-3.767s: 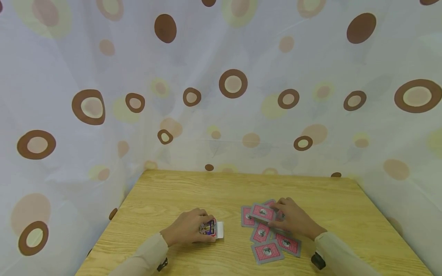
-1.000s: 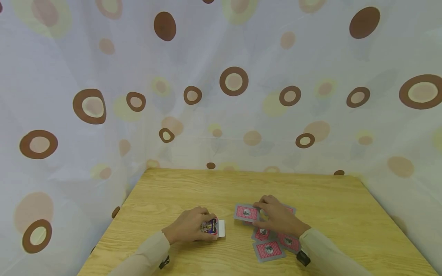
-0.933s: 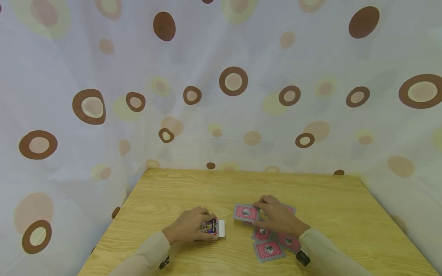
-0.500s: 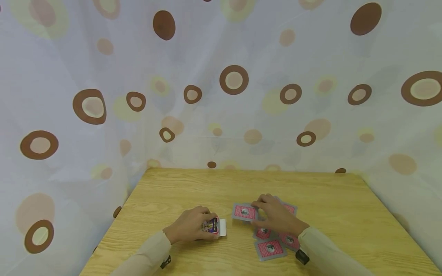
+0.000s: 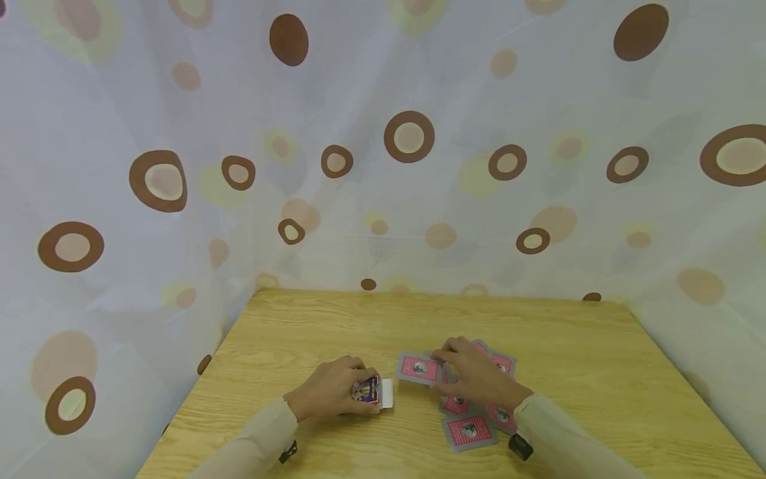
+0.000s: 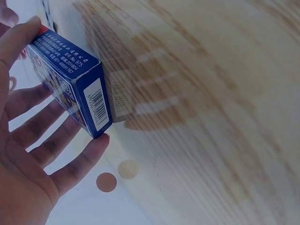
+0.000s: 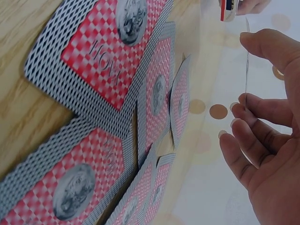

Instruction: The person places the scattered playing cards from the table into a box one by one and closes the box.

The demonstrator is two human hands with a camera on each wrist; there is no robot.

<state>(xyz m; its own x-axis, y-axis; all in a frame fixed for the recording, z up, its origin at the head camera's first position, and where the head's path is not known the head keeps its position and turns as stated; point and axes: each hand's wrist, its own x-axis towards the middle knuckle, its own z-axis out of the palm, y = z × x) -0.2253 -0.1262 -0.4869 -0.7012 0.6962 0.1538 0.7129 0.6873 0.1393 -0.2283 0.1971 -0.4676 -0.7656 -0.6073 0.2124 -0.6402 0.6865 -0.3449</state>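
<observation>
My left hand [image 5: 328, 391] grips a dark blue playing card box [image 5: 365, 391] with thumb and fingers, its white flap [image 5: 387, 393] opened out to the right. Up close in the left wrist view, the box's barcode end [image 6: 97, 108] faces the camera. My right hand [image 5: 479, 378] pinches a single playing card [image 5: 417, 368] by opposite edges, between thumb and fingers. That card appears edge-on as a thin line in the right wrist view. Beneath and beside this hand lie several loose playing cards [image 5: 469, 431], red checked backs up, overlapping; the hand partly covers them.
Under everything is a wooden table [image 5: 335, 319]. A white curtain [image 5: 335, 80] with brown and yellow dots stands behind the table and along both sides. Black bands [image 5: 520, 447] are on the wrists.
My right hand has moved left over the pile with the card, bringing it nearer the box flap. The left hand stays almost where it was, still holding the box.
</observation>
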